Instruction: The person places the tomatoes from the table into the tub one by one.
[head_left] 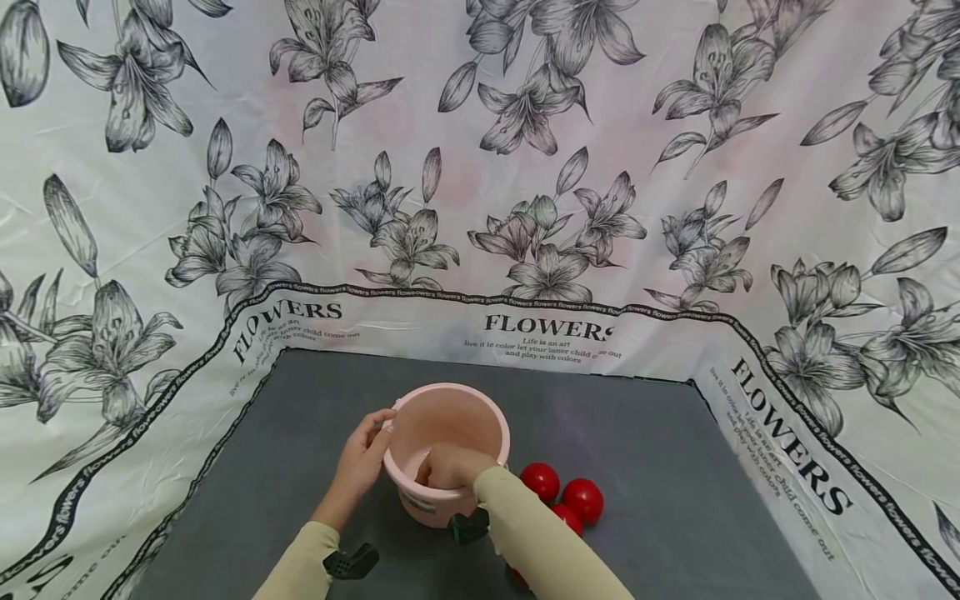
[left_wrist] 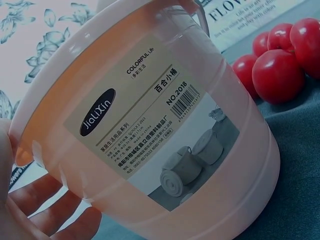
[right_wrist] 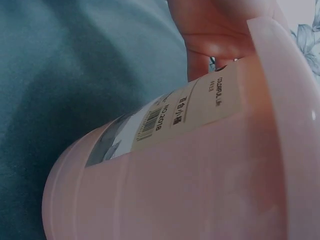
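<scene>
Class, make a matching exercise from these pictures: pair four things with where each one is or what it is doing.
Things:
1. left hand
2. right hand
3. red balls
4. label

Places:
A. reaches inside the bucket
B. stuck on the bucket's side
C. on the grey mat, right of the bucket
D. holds the bucket's rim

Pairs: 1-D, 2-A, 3-C, 4-B. The bucket is pink.

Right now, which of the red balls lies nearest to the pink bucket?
The leftmost red ball, just right of the pink bucket; the other red balls lie farther right.

Bright even light, soft shadows, wide-angle edge bending, wrist close-ups blurry
</scene>
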